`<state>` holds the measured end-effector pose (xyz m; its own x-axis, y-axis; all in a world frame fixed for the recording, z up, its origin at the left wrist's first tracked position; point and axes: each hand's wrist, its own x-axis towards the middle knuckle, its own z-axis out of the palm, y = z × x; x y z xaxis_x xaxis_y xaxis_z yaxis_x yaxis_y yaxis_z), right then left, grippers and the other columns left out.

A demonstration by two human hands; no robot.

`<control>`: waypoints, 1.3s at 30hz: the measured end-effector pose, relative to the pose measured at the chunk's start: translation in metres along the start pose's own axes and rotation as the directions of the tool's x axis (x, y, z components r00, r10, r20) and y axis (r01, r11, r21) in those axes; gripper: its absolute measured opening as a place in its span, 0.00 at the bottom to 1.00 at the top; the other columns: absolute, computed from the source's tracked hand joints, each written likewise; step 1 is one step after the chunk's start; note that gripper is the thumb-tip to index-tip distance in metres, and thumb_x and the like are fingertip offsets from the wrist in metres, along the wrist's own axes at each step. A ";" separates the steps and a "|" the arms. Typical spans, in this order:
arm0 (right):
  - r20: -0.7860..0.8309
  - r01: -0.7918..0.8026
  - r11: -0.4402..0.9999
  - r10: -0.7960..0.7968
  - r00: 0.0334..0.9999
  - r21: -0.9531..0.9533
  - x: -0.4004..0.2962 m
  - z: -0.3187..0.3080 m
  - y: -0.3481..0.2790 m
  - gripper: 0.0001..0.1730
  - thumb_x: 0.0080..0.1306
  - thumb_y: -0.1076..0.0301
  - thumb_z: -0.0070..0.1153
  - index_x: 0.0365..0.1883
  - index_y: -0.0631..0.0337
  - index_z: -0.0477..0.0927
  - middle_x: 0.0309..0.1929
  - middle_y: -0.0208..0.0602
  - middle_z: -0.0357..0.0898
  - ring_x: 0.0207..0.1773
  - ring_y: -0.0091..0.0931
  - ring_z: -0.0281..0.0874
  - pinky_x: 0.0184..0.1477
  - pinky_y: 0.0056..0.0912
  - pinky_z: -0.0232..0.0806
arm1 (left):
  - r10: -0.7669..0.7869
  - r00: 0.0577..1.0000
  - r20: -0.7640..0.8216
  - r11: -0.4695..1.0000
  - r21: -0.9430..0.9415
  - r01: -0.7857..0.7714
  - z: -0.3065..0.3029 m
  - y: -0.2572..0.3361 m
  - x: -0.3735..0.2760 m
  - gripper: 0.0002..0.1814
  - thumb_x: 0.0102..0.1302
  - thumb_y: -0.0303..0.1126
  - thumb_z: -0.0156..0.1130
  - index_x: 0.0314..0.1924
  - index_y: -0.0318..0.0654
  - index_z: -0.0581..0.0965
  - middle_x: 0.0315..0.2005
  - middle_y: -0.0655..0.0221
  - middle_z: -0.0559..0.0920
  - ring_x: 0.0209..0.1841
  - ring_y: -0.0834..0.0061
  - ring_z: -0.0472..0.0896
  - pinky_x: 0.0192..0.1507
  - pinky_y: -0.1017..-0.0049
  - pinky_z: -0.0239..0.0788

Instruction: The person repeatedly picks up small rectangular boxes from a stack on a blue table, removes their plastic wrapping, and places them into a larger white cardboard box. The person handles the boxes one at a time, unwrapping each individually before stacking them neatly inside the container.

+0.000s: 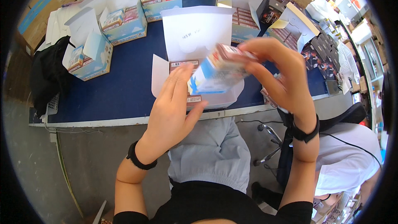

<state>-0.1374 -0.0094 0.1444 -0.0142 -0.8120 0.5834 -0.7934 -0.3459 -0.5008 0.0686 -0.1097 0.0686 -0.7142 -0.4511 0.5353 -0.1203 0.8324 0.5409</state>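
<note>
My right hand pinches a small printed carton at its brown end, between thumb and fingers. The carton is tilted, blurred and held above an open white-lined display box. Over the left part of that box reaches my left hand, its fingers extended and the thumb apart. Its fingertips are beside the carton; whether they touch it I cannot tell. Inside the display box, brown small cartons bearing printed writing show partly behind my left hand. The raised lid carries a few handwritten marks.
Several open display boxes with small cartons stand around the blue table. A black bag hangs at the left edge. Dark printed packs lie at the right. A person in a white shirt is at my right, near an office chair.
</note>
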 end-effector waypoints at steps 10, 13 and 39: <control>0.149 0.013 0.874 0.069 0.986 -0.486 0.008 0.013 0.076 0.11 0.55 0.58 0.57 0.23 0.56 0.74 0.23 0.45 0.77 0.30 0.42 0.79 0.32 0.43 0.71 | 0.009 0.978 0.209 0.980 0.193 -0.050 0.068 -0.035 0.020 0.37 0.63 0.34 0.56 0.67 0.25 0.54 0.67 0.43 0.56 0.69 0.44 0.54 0.69 0.56 0.44; 0.136 -0.039 0.847 0.130 0.982 -0.530 0.020 0.026 0.081 0.06 0.46 0.62 0.59 0.23 0.52 0.79 0.21 0.40 0.79 0.29 0.40 0.81 0.30 0.44 0.70 | 0.146 0.944 0.296 0.917 0.317 -0.241 0.063 -0.068 0.025 0.38 0.67 0.48 0.54 0.64 0.23 0.59 0.64 0.47 0.63 0.66 0.46 0.60 0.66 0.50 0.49; 0.280 0.041 0.674 0.251 0.926 -0.738 0.067 0.085 0.083 0.10 0.48 0.60 0.60 0.29 0.48 0.86 0.33 0.36 0.84 0.37 0.33 0.81 0.31 0.46 0.69 | 0.058 0.880 0.471 0.833 0.463 -0.303 0.039 -0.060 0.047 0.31 0.65 0.33 0.55 0.66 0.31 0.61 0.61 0.46 0.65 0.63 0.51 0.63 0.64 0.60 0.53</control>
<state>-0.1524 -0.1326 0.0879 -0.0417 -0.9710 0.2355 -0.9842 0.0806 0.1578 0.0153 -0.1681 0.0358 -0.9605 -0.1972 0.1963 -0.2035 0.9790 -0.0122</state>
